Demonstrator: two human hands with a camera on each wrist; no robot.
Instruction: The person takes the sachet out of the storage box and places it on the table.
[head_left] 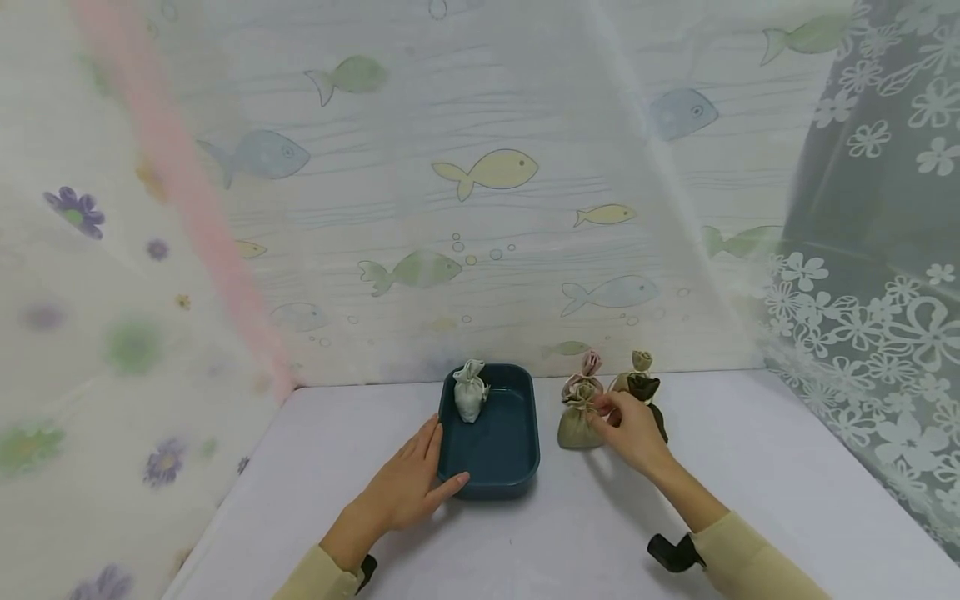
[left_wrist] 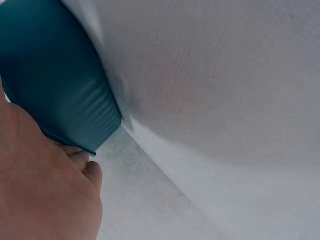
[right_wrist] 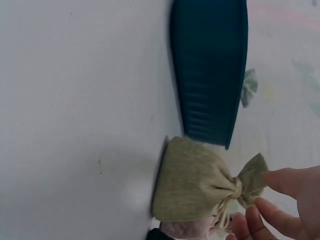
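Observation:
A dark teal tray (head_left: pixel 525 467) sits mid-table with a pale grey drawstring bag (head_left: pixel 470 396) standing in its far left corner. My left hand (head_left: pixel 435 468) lies flat on the table, straight fingers along the tray's left side and thumb at its near corner; the left wrist view shows the hand (left_wrist: pixel 45 195) against the tray wall (left_wrist: pixel 55 75). Right of the tray stands an olive bag (head_left: pixel 576 429). My right hand (head_left: pixel 606 414) pinches its tied top. In the right wrist view my fingertips (right_wrist: pixel 280 185) meet the frill of the olive bag (right_wrist: pixel 192 182).
Behind the olive bag stand a pink bag (head_left: pixel 590 367), a tan bag (head_left: pixel 640 361) and a dark brown bag (head_left: pixel 647 389). A fish-print sheet forms the back wall, with flowered curtains at both sides. The white table (head_left: pixel 750 467) extends right.

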